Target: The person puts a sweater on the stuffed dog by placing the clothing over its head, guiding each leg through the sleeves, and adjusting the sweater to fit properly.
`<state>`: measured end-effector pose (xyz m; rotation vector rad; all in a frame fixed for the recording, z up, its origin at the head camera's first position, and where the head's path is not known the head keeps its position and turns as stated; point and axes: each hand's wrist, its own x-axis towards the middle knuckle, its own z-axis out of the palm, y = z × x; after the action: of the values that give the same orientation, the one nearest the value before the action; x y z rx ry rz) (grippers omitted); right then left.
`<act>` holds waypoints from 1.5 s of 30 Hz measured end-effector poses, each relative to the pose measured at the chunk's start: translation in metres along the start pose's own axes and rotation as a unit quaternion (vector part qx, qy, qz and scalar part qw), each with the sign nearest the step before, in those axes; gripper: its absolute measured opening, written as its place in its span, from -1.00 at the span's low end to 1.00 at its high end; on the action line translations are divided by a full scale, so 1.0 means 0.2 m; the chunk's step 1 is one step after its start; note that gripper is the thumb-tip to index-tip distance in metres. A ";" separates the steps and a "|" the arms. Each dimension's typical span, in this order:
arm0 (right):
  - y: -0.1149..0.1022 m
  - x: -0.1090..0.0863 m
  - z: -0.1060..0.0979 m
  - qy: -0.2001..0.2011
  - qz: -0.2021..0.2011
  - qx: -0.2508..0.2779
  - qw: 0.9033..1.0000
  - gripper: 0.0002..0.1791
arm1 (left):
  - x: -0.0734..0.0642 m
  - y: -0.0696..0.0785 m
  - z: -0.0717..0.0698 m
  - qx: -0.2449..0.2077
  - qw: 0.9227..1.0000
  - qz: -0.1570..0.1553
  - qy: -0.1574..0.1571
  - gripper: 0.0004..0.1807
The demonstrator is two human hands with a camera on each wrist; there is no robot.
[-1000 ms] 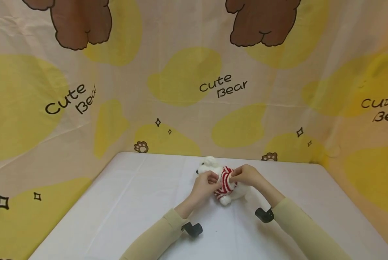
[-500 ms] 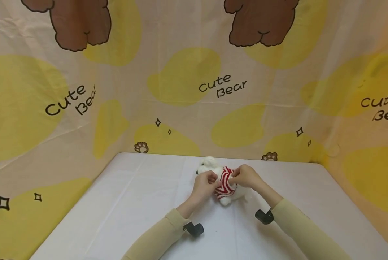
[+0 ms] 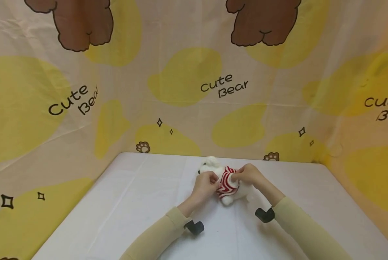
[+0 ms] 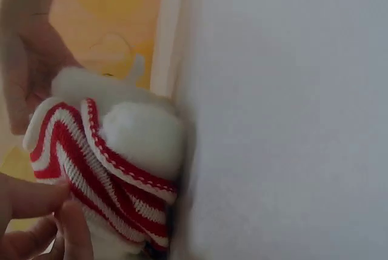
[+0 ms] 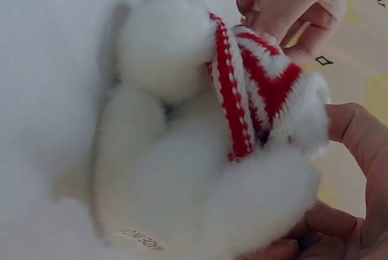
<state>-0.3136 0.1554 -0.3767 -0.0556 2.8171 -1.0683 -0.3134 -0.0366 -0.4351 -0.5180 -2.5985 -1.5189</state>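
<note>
A white plush dog point(image 3: 210, 167) in a red-and-white striped knit sweater point(image 3: 227, 186) is on the white table, its head toward the left. My left hand point(image 3: 206, 186) pinches the sweater near the neck; thumb and finger meet on the knit in the left wrist view. At the other side, my right hand point(image 3: 249, 175) grips the sweater's white edge point(image 5: 309, 114), its thumb point(image 5: 351, 123) against it. In the right wrist view its other fingers lie partly hidden behind a fluffy white leg point(image 5: 260, 202). A printed tag point(image 5: 140, 239) shows on the plush's rear.
The white table point(image 3: 132, 202) is bordered by a patterned cloth backdrop point(image 3: 181, 90) at the back and both sides. A black wrist camera mount point(image 3: 194, 227) sits under the left sleeve, another black mount point(image 3: 264, 215) by the right one.
My right hand has shifted slightly to the right, and the striped knit has spread a little wider with it. My left hand keeps its pinch; the head view has shifted slightly.
</note>
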 end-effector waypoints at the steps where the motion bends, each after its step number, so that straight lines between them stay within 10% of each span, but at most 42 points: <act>1: 0.00 0.00 0.00 0.000 0.004 0.001 1.000 -0.70 | 0.00 0.00 0.00 -0.020 1.000 -0.008 -0.013 -0.93; 9: 0.02 0.02 -0.02 -0.005 0.013 0.008 1.000 -0.65 | 0.02 -0.01 0.01 -0.106 0.989 -0.040 -0.097 -0.76; 17: 0.02 0.03 -0.04 -0.015 0.020 0.021 0.999 -0.69 | 0.02 -0.01 0.03 -0.119 0.987 -0.044 -0.094 -0.80; 45: 0.03 0.04 -0.05 -0.052 0.046 0.053 0.996 -0.78 | 0.04 0.04 -0.01 0.090 0.996 0.011 -0.012 -0.82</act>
<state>-0.3228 0.1659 -0.3740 0.0281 2.6392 -1.1562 -0.3176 -0.0329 -0.4249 -0.5474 -2.7023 -1.2621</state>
